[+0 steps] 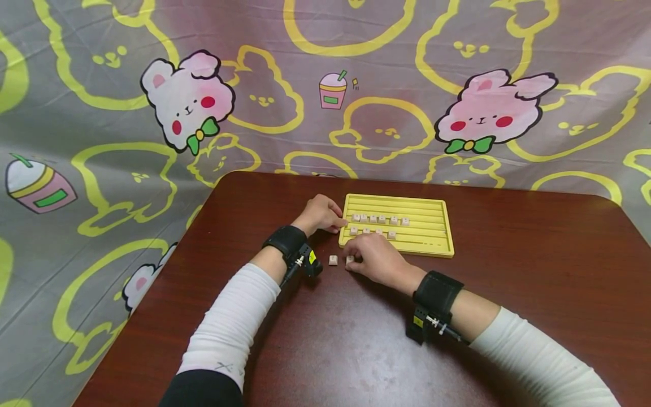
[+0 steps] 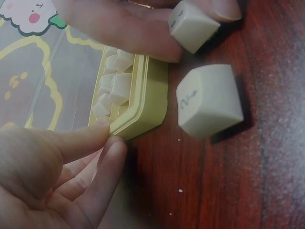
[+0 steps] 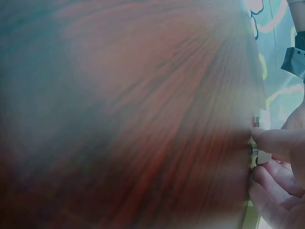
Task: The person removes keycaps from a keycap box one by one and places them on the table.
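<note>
The yellow ridged tray (image 1: 427, 229) lies on the table, with several cream keycaps (image 1: 381, 219) standing in two rows on it. With thumb and finger, my left hand (image 1: 321, 213) pinches the tray's near left corner, seen closely in the left wrist view. Just in front of the tray, my right hand (image 1: 378, 259) pinches a keycap (image 2: 191, 27) low over the table; whether it touches the wood I cannot tell. Another keycap (image 1: 333, 260), marked with dark characters, sits on the table to the left of it. The right wrist view shows my right fingers (image 3: 281, 143) only at its edge.
The dark red-brown wooden table (image 1: 534, 271) extends around the tray on all sides. A patterned cloth (image 1: 391, 73) with cartoon animals hangs behind the table and along its left. Black camera straps (image 1: 438, 294) circle both wrists.
</note>
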{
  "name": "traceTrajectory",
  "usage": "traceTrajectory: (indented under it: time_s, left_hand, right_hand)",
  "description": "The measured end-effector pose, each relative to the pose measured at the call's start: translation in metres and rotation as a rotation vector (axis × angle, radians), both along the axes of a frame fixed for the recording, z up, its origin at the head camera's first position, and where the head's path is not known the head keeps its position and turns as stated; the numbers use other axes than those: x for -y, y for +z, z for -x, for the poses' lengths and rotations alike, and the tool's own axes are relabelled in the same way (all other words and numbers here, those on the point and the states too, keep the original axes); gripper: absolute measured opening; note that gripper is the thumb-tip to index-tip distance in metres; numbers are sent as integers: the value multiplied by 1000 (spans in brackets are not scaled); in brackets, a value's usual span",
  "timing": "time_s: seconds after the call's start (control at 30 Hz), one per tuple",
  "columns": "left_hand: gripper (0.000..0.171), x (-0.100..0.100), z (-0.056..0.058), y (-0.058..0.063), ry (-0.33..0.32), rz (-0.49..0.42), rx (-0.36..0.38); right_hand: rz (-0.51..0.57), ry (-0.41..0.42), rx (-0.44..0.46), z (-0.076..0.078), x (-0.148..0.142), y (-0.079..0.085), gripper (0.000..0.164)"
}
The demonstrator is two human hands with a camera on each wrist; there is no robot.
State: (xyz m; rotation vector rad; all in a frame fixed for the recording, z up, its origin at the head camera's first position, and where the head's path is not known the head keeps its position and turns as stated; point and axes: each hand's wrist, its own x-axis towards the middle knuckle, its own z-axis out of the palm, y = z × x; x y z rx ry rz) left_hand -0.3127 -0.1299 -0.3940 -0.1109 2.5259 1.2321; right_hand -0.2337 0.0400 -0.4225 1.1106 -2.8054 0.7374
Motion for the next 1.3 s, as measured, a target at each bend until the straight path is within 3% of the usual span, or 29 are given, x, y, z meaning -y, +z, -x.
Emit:
traceTrajectory:
  time_s: [0.57, 1.3]
  left_hand:
    - [24, 2, -3, -1, -21, 3, -23]
    - [25, 2, -2, 1, -16, -10, -9]
  right_hand:
    - [9, -8, 61, 0, 3, 1, 17]
    - [13, 1, 50, 3, 1, -1, 17]
